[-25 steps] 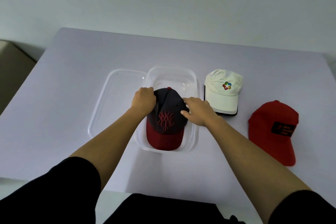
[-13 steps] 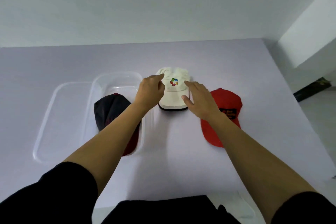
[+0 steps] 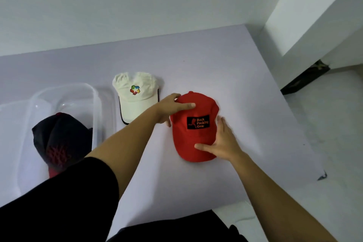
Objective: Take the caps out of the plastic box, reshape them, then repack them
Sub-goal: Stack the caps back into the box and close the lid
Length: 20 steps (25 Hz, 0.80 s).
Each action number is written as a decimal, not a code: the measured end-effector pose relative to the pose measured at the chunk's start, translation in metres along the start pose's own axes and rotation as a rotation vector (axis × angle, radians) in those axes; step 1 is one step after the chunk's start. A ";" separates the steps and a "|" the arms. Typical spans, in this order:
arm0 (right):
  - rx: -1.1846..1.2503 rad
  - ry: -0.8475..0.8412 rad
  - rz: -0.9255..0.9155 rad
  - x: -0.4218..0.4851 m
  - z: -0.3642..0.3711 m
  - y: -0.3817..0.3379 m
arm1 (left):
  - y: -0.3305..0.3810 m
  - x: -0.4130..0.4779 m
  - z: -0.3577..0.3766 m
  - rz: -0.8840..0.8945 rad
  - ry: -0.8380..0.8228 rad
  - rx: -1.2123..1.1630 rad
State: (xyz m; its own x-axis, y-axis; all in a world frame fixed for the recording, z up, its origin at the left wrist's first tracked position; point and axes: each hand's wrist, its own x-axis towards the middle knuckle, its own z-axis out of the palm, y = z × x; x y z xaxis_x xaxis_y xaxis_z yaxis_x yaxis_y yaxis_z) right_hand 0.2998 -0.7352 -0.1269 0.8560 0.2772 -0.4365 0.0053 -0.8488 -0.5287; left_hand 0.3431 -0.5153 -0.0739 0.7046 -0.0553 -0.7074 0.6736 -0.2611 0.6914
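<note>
Two open hands, left hand (image 3: 170, 108) and right hand (image 3: 223, 142), rest flat on red fabric cap (image 3: 194, 135). Lilac surface (image 3: 225, 76) beneath.

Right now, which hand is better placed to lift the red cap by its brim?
Right hand: its thumb already lies on the red cap's brim. The left hand rests on the crown.

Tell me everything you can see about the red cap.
The red cap looks like soft cloth, with a black patch reading "Back Packing Gear". It lies crown-up on the purple table, brim toward the person, right of the white cap. The left hand rests on its crown; the right hand touches its brim side.
</note>
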 end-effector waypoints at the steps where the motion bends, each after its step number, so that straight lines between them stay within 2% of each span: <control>1: 0.013 -0.007 -0.004 0.003 0.006 0.003 | -0.001 0.004 0.001 -0.016 -0.037 0.015; 5: 0.050 -0.001 -0.014 0.006 0.020 0.003 | -0.001 0.015 -0.001 -0.079 -0.144 -0.097; 12: 0.095 0.029 -0.059 0.000 0.022 0.003 | 0.013 0.008 -0.003 -0.148 -0.297 -0.061; 16: 0.185 0.091 -0.144 -0.006 0.019 -0.019 | 0.026 -0.019 -0.032 -0.092 -0.330 -0.022; 20: 0.313 0.103 -0.229 -0.009 0.021 -0.079 | 0.044 -0.070 -0.111 0.050 -0.296 0.070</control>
State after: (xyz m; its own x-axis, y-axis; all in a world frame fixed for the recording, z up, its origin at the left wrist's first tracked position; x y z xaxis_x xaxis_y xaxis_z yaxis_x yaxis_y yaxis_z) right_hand 0.2804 -0.6607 -0.0965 0.8982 0.3835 -0.2146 0.0582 -0.5878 -0.8069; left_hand 0.3481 -0.4156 0.0220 0.6339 -0.3451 -0.6922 0.6158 -0.3164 0.7216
